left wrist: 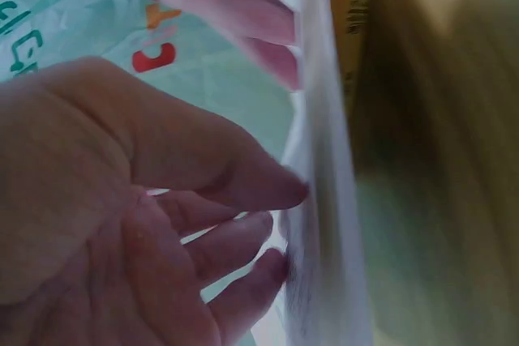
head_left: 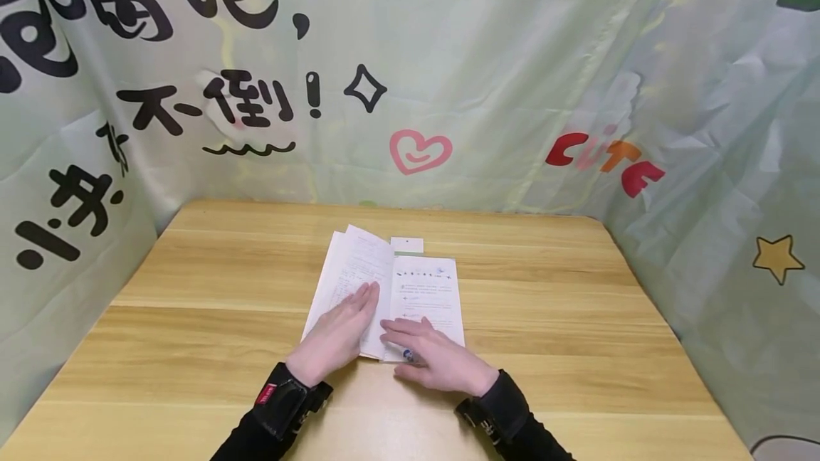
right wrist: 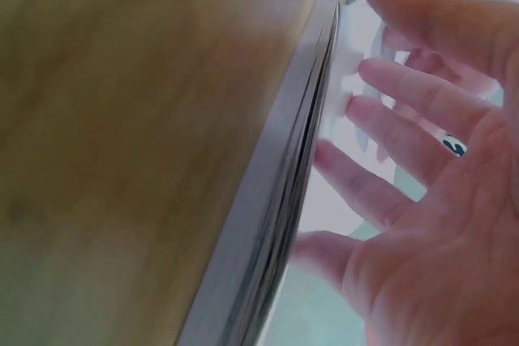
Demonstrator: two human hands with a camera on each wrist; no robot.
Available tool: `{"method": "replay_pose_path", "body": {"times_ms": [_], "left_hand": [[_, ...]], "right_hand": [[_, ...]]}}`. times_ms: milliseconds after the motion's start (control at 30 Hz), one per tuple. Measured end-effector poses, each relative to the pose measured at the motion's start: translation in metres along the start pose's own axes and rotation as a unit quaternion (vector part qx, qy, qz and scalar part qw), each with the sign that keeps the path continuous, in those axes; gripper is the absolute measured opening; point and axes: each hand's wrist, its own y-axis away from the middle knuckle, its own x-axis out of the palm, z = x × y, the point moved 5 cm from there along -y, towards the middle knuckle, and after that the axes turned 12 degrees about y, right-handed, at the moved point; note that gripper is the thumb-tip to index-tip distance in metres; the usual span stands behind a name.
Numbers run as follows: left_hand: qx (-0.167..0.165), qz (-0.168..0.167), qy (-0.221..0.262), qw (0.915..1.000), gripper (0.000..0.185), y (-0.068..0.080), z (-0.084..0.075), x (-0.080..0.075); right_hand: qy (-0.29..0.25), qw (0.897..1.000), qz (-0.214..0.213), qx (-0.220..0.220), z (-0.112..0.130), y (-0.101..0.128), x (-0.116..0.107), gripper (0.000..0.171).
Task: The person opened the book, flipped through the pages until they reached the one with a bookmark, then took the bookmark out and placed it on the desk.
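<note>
Left hand (head_left: 336, 336): lower centre of the head view, fingers straight and together, laid flat on the left-hand pages, seemingly to keep them from springing up.
Open booklet (head_left: 426, 290): centre of the frame, flat on the wooden table (head_left: 576, 319), spine towards the person; the left leaves lift slightly at the top.
Right hand (head_left: 438, 360): just right of the left one, fingers relaxed and spread, pressing the lower right page flat.
Small card (head_left: 407, 245): just above the booklet.
</note>
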Motion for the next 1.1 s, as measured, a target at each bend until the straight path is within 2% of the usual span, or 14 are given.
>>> {"method": "replay_pose_path", "body": {"times_ms": [67,167,233,400,567,733,867,967,1100], "left_hand": [[0.004,0.014,0.02,0.9997,0.073,0.0,0.002,0.006],[0.021,0.037,0.023,0.9988,0.077,-0.001,0.003,0.014],[0.017,0.058,0.025,0.9979,0.08,-0.001,0.003,0.019],[-0.036,0.105,0.042,0.9929,0.067,0.001,0.005,0.027],[-0.074,0.125,0.068,0.987,0.056,0.004,0.002,0.029],[-0.084,0.127,0.073,0.9857,0.068,0.004,0.0,0.031],[-0.073,0.102,0.058,0.9904,0.079,0.003,-0.001,0.034],[-0.063,0.08,0.036,0.9941,0.079,0.002,-0.003,0.035],[-0.066,0.069,0.025,0.9951,0.079,0.001,-0.005,0.036]], "right_hand": [[-0.011,1.0,0.003,0.006,-0.003,0.001,-0.002,0.054],[-0.015,0.999,0.007,0.033,-0.01,0.004,-0.004,0.057],[-0.009,0.998,0.012,0.054,-0.016,0.006,-0.006,0.061],[0.011,0.994,0.027,0.102,-0.03,0.013,-0.011,0.071],[0.007,0.991,0.039,0.124,-0.036,0.018,-0.014,0.075],[0.005,0.992,0.042,0.119,-0.039,0.02,-0.017,0.069],[0.001,0.994,0.042,0.104,-0.041,0.021,-0.019,0.062],[-0.007,0.994,0.042,0.096,-0.043,0.023,-0.021,0.057],[-0.012,0.995,0.046,0.09,-0.046,0.024,-0.023,0.053]]}}
